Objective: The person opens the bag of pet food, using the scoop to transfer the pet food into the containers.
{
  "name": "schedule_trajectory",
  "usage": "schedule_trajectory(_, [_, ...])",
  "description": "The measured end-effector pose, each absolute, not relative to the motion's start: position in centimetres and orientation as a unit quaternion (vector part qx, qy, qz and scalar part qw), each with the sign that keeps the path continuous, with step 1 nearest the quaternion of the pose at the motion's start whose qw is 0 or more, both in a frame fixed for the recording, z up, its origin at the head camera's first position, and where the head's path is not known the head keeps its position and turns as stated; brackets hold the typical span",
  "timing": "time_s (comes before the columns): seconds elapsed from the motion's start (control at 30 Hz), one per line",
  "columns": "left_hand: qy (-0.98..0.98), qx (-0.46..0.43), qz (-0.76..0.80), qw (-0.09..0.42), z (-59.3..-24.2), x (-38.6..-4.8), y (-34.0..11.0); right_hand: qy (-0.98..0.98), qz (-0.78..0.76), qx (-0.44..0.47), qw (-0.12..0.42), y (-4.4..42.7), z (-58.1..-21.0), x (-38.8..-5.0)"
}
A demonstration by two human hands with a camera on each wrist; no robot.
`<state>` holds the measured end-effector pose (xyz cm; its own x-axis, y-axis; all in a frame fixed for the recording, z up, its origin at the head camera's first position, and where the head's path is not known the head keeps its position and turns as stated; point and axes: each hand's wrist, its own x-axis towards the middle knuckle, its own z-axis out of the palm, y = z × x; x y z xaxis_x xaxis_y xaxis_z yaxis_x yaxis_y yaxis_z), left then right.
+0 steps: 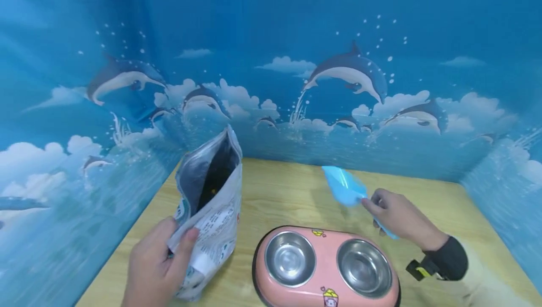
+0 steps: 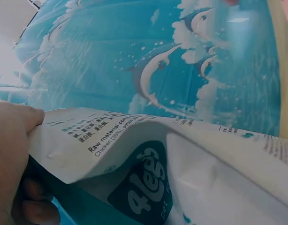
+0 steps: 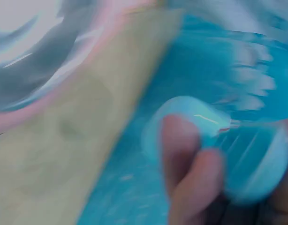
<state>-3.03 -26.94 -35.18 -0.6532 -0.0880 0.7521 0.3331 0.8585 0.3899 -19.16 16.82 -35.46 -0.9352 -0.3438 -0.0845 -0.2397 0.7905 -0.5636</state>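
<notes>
My left hand (image 1: 158, 260) grips the near edge of a silvery-white pet food bag (image 1: 216, 231), thumb outside; its top gapes and dark contents show inside. In the left wrist view the fingers (image 2: 36, 201) pinch the printed bag (image 2: 134, 173). My right hand (image 1: 400, 215) holds a translucent blue scoop (image 1: 345, 187) by its handle, above the table and behind the right bowl. The right wrist view, blurred, shows thumb and finger of the hand (image 3: 191, 173) pinching the blue scoop (image 3: 181, 105).
A pink double feeder (image 1: 326, 260) stands at the front centre; its left steel bowl (image 1: 290, 259) and right steel bowl (image 1: 364, 268) show bare metal. The wooden table (image 1: 279, 184) meets a blue dolphin-print backdrop (image 1: 271, 62) behind and at both sides.
</notes>
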Motion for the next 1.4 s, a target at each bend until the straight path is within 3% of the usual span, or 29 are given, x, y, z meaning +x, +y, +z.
schedule_trajectory(0.07, [-0.870,-0.107,-0.259,0.406,-35.4,-3.1,-26.7,0.912,-0.356,-0.185,0.089,16.5,-33.0,-18.5])
schedule_trajectory(0.23, [-0.864,-0.177,-0.254,0.397,-35.7,-3.2,-25.6,0.836,-0.439,-0.328,0.021,14.0,-26.8,-15.8])
schedule_trajectory(0.33, [-0.878,-0.186,-0.237,0.373,-35.8,-3.0,-24.5,0.834,-0.378,-0.400,-0.016,11.9,-23.5,-14.7])
schedule_trajectory(0.5, [-0.915,-0.147,-0.236,0.292,-35.8,-2.1,-22.7,0.861,-0.212,-0.457,-0.071,10.2,-20.1,-15.0])
schedule_trajectory(0.57, [-0.922,-0.128,-0.246,0.269,-35.8,-1.9,-22.1,0.863,-0.170,-0.470,-0.072,10.6,-19.5,-16.2])
schedule_trajectory(0.73, [-0.917,-0.104,-0.271,0.273,-35.9,-1.6,-21.2,0.868,-0.071,-0.489,-0.055,12.0,-18.6,-19.5])
schedule_trajectory(0.87, [-0.926,-0.109,-0.280,0.228,-35.8,-1.8,-20.8,0.886,-0.019,-0.463,-0.036,7.1,-17.1,-17.0])
schedule_trajectory(0.97, [-0.926,-0.135,-0.282,0.212,-35.7,-2.1,-20.8,0.868,0.020,-0.497,-0.002,1.6,-17.1,-14.8])
schedule_trajectory(1.07, [-0.916,-0.155,-0.284,0.237,-35.8,-2.2,-20.9,0.840,0.049,-0.540,0.032,-2.3,-18.8,-14.0])
schedule_trajectory(1.3, [-0.905,-0.140,-0.305,0.262,-36.3,-2.2,-21.6,0.793,0.066,-0.605,-0.019,-6.3,-23.6,-15.4])
schedule_trajectory(1.4, [-0.900,-0.125,-0.309,0.281,-36.4,-2.0,-22.2,0.802,0.004,-0.597,-0.013,-6.9,-24.6,-16.5])
